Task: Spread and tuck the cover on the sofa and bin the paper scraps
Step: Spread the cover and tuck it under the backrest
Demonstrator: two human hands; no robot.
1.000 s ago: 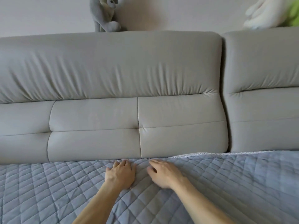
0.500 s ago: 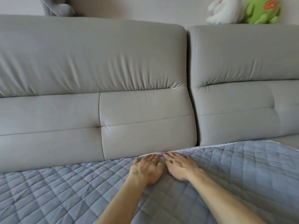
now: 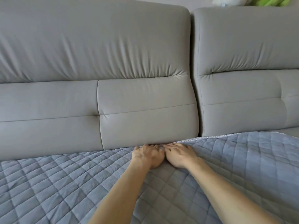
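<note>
In the head view, a blue-grey quilted cover (image 3: 68, 183) is seen spread over the seat of a grey sofa (image 3: 90, 50), its back edge being pressed into the crease below the left back cushion (image 3: 145, 126). The left hand (image 3: 148, 155) and the right hand (image 3: 178, 155) are laid side by side, touching, palms down on the cover, fingers extended toward the crease; nothing is clamped in either grip, the fingers being flat and pushing rather than closed. To the left of the hands the edge appears tucked, while to the right a white-trimmed hem (image 3: 226, 136) is left lying loose on the seat below the right back cushion (image 3: 242, 113). A likely fault is judged to be that the push drags slack toward the hands, so that ridges are raised across the quilt or the tucked stretch is pulled back out. No paper scraps and no bin are shown, so that part is judged still to be done. Soft toys (image 3: 252, 1) are glimpsed above the backrest.
</note>
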